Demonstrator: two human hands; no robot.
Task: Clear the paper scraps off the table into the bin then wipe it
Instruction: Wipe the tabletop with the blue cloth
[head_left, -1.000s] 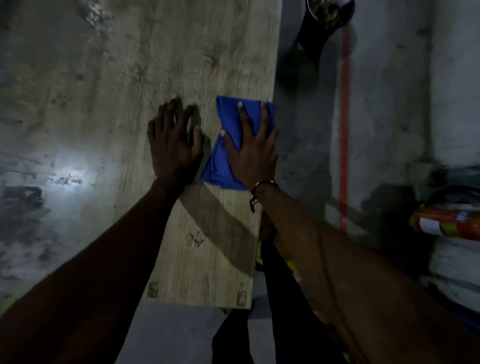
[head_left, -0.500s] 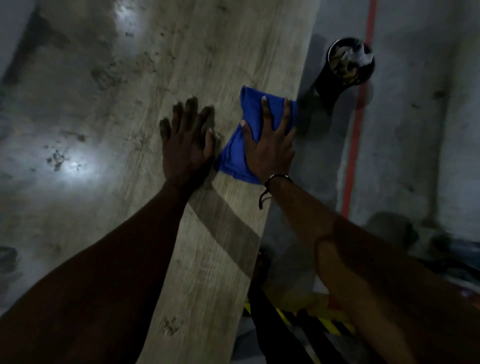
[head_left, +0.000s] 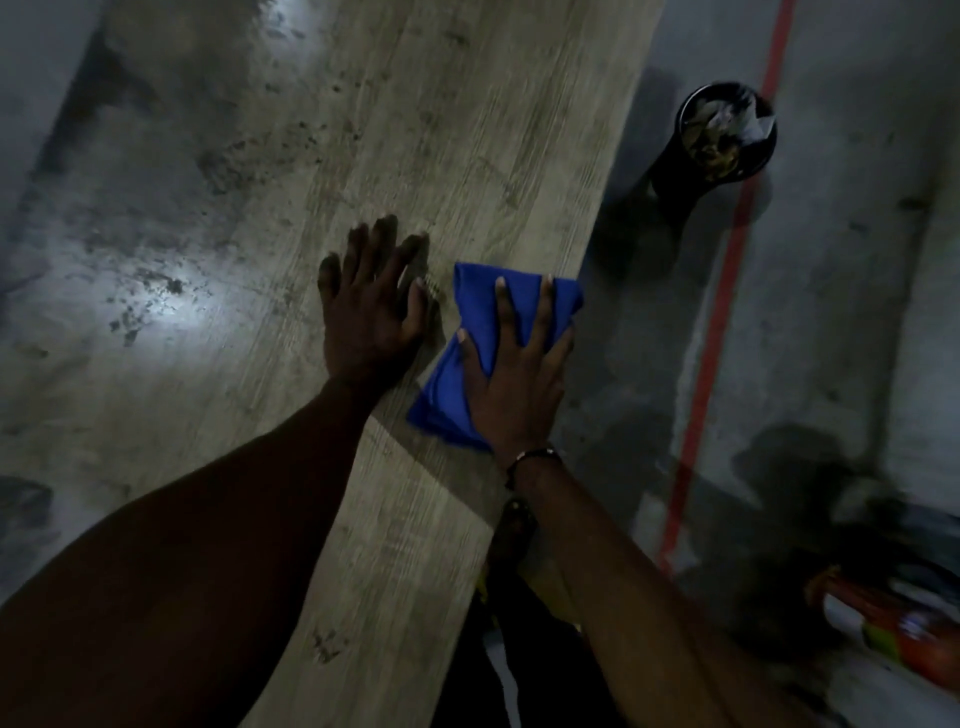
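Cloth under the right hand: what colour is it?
Solid blue cloth, seen in the head view, the only one.

A: How do the hands lie?

B: Both flat, palms down, side by side. The left hand (head_left: 371, 306) has its fingers straight and spread, pressed on the surface (head_left: 467, 130), thumb pointing toward the right hand.

A: And the right hand (head_left: 514, 374)?

B: Just beside the left, not touching it. Its fingers are straight and splayed, pressing down on the blue cloth (head_left: 470, 312), thumb out to the left. A dark band circles its wrist.

A: The arms?

B: Both bare forearms reach forward from the lower edge, the left from the lower left, the right from the lower right, converging toward the hands.
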